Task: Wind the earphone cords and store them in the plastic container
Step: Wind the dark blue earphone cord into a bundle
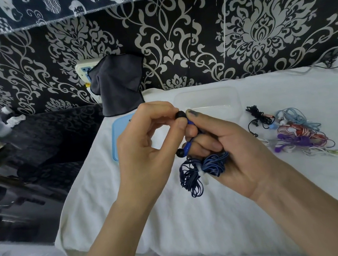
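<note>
Though wound — earphones (200, 166) under right hand (229, 148)

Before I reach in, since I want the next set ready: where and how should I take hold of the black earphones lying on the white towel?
Pinch the black earphones at the dense bunch of cord in the middle, coming straight down from above. That knot sits proud of the white towel, while the thin loops around it lie flat and would likely slip or trail. The colourful tangle crowds the right side.

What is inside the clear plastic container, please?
The clear plastic container looks empty: only white cloth shows through it. The hands cover its near left corner, so that part cannot be checked.
</note>
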Tool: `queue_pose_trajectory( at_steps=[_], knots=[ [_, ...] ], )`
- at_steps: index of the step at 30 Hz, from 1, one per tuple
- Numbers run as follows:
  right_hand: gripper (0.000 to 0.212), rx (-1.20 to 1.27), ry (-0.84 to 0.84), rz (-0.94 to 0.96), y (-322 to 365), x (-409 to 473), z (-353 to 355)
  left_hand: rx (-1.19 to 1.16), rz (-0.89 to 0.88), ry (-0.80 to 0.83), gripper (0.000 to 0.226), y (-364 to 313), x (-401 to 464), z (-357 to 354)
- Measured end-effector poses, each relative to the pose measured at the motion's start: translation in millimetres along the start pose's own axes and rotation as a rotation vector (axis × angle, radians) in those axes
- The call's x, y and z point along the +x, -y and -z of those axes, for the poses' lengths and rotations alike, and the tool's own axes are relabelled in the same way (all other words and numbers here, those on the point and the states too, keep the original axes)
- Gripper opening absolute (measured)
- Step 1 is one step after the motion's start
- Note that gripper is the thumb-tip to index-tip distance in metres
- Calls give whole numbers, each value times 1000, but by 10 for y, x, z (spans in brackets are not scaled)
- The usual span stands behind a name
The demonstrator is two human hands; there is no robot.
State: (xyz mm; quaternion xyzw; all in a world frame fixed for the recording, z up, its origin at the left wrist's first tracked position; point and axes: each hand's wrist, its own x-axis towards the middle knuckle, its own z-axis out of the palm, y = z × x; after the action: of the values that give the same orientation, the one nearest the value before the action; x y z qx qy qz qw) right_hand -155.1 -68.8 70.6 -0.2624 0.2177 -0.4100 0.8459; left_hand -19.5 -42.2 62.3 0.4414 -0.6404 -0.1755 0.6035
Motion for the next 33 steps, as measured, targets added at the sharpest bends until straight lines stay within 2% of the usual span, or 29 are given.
queue_pose_trajectory(
  at_steps=[6,15,20,26,29,33],
  knots=[
    [14,17,25,-21,14,3,13,150,-129,65,26,33,32,27],
    [12,125,24,-62,11,14,5,139,-122,16,18,104,29,41],
    [18,231,59,-99,-26,19,-10,222,-168,-14,21,106,33,45],
    [24,275,56,-101,-35,-6,-23,329,-306,18,20,112,61,28],
    [24,227,-2,-84,-40,-15,-43,332,-270,32,16,106,58,54],
    [17,165,-58,-60,-21,-18,-43,151,-105,9,22,20,-1,12]
  ],
)
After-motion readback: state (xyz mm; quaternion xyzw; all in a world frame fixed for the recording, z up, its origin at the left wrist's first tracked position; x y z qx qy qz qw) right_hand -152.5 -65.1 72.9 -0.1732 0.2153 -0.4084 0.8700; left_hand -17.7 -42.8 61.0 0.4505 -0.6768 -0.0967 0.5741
